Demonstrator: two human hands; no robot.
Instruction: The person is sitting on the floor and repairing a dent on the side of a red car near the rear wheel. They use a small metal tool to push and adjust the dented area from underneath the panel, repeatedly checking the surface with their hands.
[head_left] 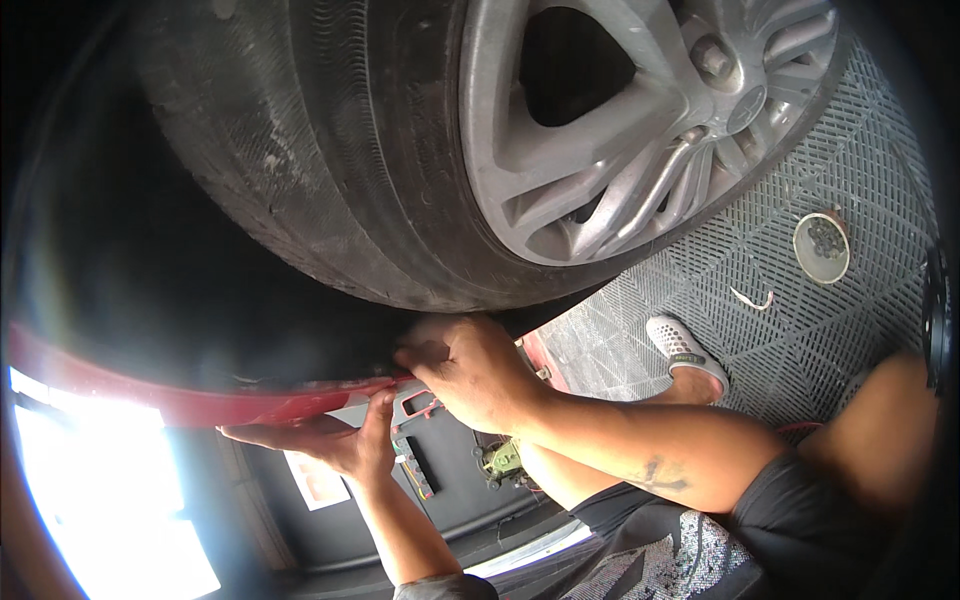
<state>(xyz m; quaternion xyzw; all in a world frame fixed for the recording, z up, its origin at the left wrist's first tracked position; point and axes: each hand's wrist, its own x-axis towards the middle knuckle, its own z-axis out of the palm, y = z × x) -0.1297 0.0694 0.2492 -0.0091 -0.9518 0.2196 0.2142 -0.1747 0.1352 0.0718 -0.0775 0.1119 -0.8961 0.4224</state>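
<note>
1. Under the raised car, in the head view, the right hand (465, 365) is curled into a loose fist against the red body edge (300, 405), just below the tyre (330, 170). Its fingers are bent tight, as if pinching something small at the edge; what that is I cannot tell, since the knuckles hide it.
2. The left hand (335, 440) lies flat and open, palm up, under the same red edge, with the thumb raised and touching a grey plastic bracket (410, 405). It grips nothing; it props.
3. The red edge runs from the far left to the two hands, which meet at its right end, nearly touching each other.
4. That edge looks like thin painted sheet: stiff along its length, sharp at the lip, likely to flex if pushed in the middle. Hold is best taken by the folded lip, where the hands are. The bracket looks light and brittle.
5. Behind, the silver alloy wheel (640, 130) hangs above a grey grid floor (850, 150), on which a round dish of small dark parts (821, 247) lies well apart from both hands, beyond a white shoe (685, 350).
</note>
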